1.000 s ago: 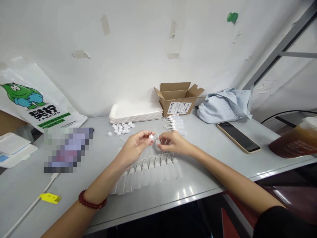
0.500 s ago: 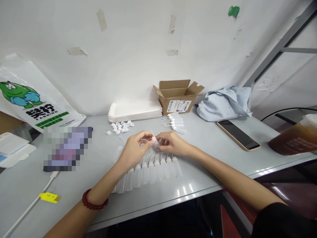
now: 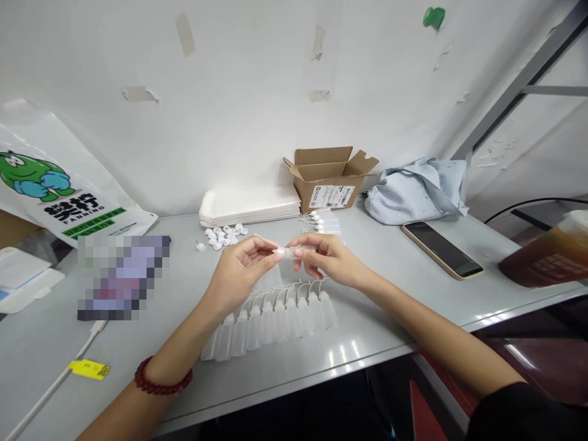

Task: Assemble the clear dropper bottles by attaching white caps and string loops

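Note:
A small translucent plastic piece, seemingly the neck of a squeeze bottle, is pinched between the fingertips of both hands. My left hand closes thumb and forefinger on its white end, which looks like a cap. From the other side my right hand grips the translucent end; the fingers hide most of it. Another translucent shape shows just below the left fingers. Nearer me, a row of clear squeeze bottles with white caps and thin curved tubes lies side by side on the table.
Loose white caps lie beyond my left hand, before stacked white trays. Several more capped bottles are near an open cardboard box. Around them are a cloth bag, phone, drink cup and charging cable.
Both hands have turned the held piece, now lying level between the fingertips. My right hand has risen slightly, and my left forearm has shifted a little left.

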Action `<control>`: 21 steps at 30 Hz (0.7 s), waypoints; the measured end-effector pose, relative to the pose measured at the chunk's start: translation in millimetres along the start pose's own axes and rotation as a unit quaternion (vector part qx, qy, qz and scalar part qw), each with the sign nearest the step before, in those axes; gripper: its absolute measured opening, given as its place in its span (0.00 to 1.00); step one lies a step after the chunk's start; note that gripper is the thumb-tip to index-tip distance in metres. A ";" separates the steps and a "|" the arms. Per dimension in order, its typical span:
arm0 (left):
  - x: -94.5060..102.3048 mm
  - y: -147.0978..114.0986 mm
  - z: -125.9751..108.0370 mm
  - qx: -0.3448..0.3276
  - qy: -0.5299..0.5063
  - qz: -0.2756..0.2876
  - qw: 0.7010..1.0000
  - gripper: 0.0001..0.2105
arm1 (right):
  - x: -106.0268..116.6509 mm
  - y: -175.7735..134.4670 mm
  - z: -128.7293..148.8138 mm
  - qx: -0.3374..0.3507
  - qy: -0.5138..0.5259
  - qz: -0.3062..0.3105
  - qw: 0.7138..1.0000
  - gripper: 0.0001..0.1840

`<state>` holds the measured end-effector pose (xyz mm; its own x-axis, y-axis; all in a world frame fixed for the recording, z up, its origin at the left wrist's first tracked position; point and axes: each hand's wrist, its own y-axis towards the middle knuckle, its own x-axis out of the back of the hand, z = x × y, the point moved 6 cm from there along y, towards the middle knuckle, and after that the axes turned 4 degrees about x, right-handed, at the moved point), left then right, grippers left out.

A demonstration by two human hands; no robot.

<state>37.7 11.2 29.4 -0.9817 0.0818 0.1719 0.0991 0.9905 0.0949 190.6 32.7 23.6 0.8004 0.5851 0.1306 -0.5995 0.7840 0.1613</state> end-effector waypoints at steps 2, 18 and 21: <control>-0.1 -0.7 0.7 -0.002 -0.008 -0.008 1.000 0.08 | -2.9 0.1 -1.9 -0.014 0.037 0.003 0.999 0.14; -2.3 -2.4 8.8 0.087 -0.021 0.019 0.996 0.11 | -15.2 -1.7 -20.7 -0.108 0.172 0.050 0.978 0.15; -5.8 -3.5 4.2 0.078 0.015 0.057 0.995 0.12 | -17.1 -2.6 -20.2 -0.118 0.210 0.048 0.969 0.15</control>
<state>42.4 7.7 24.0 -0.9598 0.1935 0.2032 0.1807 0.9803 -0.0801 178.7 24.9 1.2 0.7033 0.6522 -0.2829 -0.6927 0.7182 -0.0665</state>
